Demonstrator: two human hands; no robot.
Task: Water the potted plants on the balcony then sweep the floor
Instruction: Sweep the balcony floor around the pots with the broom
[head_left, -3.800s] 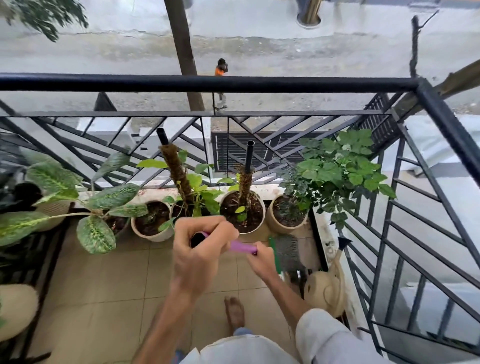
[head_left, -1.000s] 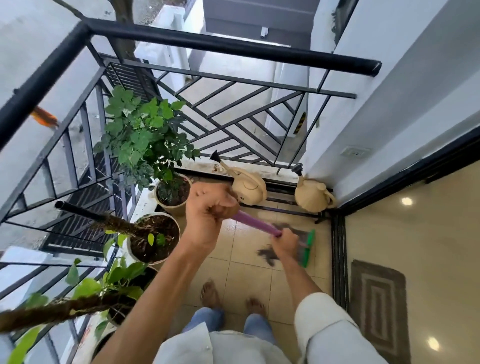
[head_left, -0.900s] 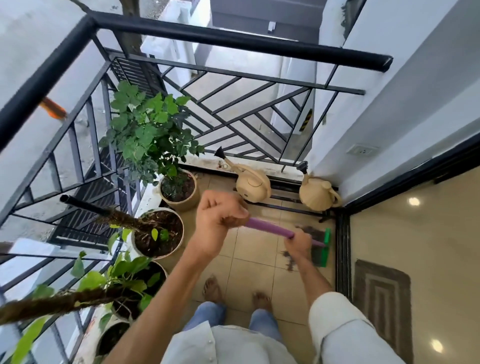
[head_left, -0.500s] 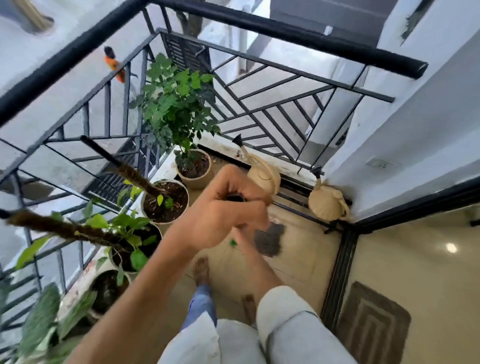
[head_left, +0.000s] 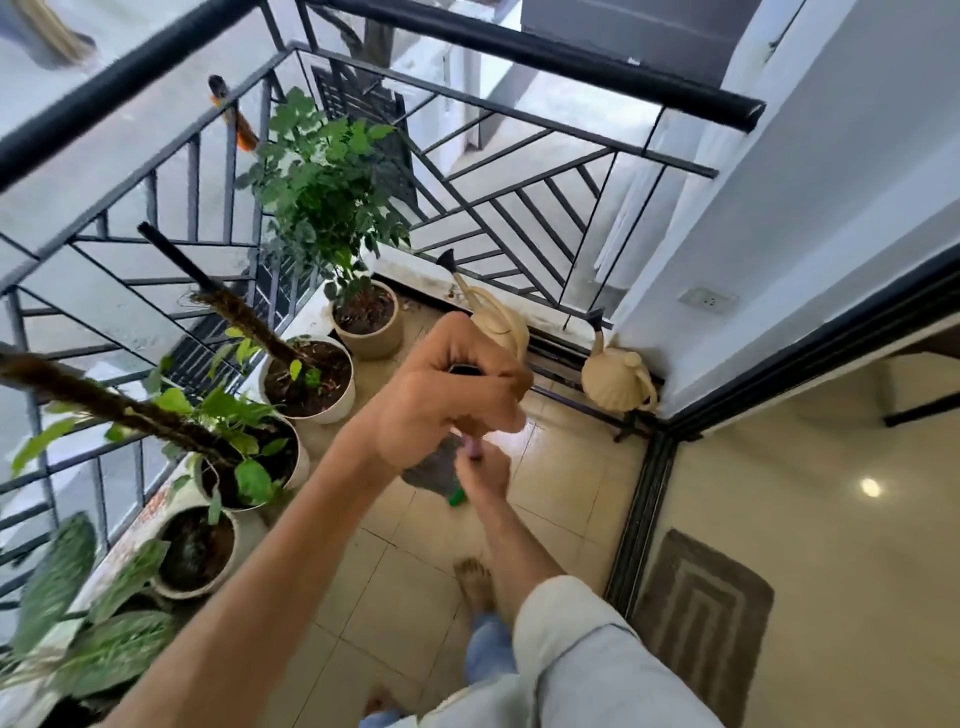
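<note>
While my left hand (head_left: 447, 395) and right hand (head_left: 480, 470) grip the broom (head_left: 434, 470), I'd draw short strokes away from the pots (head_left: 309, 382).

Glossy floor tiles (head_left: 566, 483), matt black metal railing (head_left: 519, 47), rough-wrapped plant stake (head_left: 244, 317).

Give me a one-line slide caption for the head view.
Both hands, left hand above right hand, grip a purple-handled broom sweeping balcony tiles beside potted plants and two watering cans.
</note>
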